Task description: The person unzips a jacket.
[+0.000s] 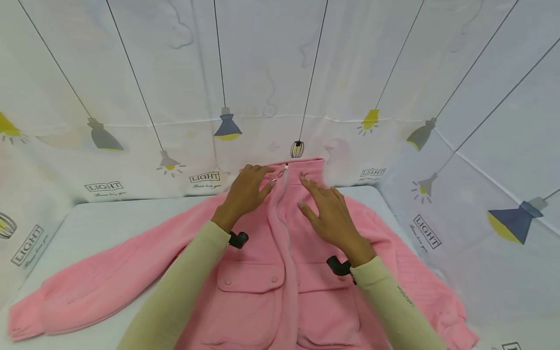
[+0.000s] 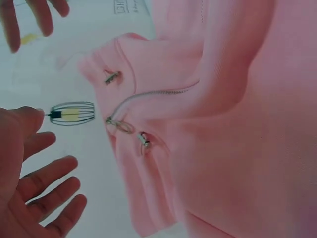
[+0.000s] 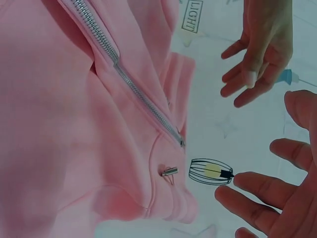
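Observation:
A pink zip-up jacket (image 1: pixel 249 243) lies front side up, its collar (image 1: pixel 312 164) at the far end and its sleeves spread to both sides. The silver zipper (image 3: pixel 143 99) runs up to the collar, and its zipper pull (image 2: pixel 122 127) sits near the top. Two metal cord toggles (image 2: pixel 143 139) flank the zipper. My left hand (image 1: pixel 246 191) hovers by the collar's left part, fingers extended and nothing held. Over the right upper chest is my right hand (image 1: pixel 329 214), fingers spread, likewise holding nothing. Both wrist views show the hands apart from the cloth.
Beneath the jacket is a white table (image 1: pixel 131 218). A white backdrop (image 1: pixel 271 63) printed with hanging lamps rises close behind the collar and along the right side. Two flapped pockets (image 1: pixel 249 277) are on the jacket's lower front.

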A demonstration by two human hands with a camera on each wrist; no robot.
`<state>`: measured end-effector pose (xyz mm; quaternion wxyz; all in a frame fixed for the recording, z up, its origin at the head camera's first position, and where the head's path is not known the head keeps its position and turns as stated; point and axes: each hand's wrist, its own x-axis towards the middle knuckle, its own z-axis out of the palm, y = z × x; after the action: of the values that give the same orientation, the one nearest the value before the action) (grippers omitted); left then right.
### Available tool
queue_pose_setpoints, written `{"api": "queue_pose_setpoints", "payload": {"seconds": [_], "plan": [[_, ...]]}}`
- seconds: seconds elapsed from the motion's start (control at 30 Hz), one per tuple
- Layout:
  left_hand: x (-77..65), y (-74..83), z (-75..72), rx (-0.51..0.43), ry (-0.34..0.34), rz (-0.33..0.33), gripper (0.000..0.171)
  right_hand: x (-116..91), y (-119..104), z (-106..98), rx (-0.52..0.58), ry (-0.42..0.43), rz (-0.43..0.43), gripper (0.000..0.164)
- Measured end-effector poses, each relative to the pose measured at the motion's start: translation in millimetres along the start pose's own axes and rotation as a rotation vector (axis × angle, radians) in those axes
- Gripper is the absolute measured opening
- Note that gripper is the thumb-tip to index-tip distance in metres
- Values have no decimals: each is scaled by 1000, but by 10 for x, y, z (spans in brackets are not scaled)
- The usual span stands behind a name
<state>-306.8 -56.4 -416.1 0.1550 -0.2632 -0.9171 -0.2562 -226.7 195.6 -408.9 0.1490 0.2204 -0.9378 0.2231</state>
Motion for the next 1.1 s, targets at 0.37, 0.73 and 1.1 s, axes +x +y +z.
{"api": "queue_pose_setpoints", "payload": {"seconds": [0.37,0.73,1.1], "plan": [[303,-199,195,-47,-56,-32,40,46,-22,82,19,-9,2,63],[423,-282,329,-12,-89,-78,41,52,-23,104,-1,-25,23,63],[522,-413,349,33,-123,-89,38,46,7,72,-24,-31,40,61]]}}
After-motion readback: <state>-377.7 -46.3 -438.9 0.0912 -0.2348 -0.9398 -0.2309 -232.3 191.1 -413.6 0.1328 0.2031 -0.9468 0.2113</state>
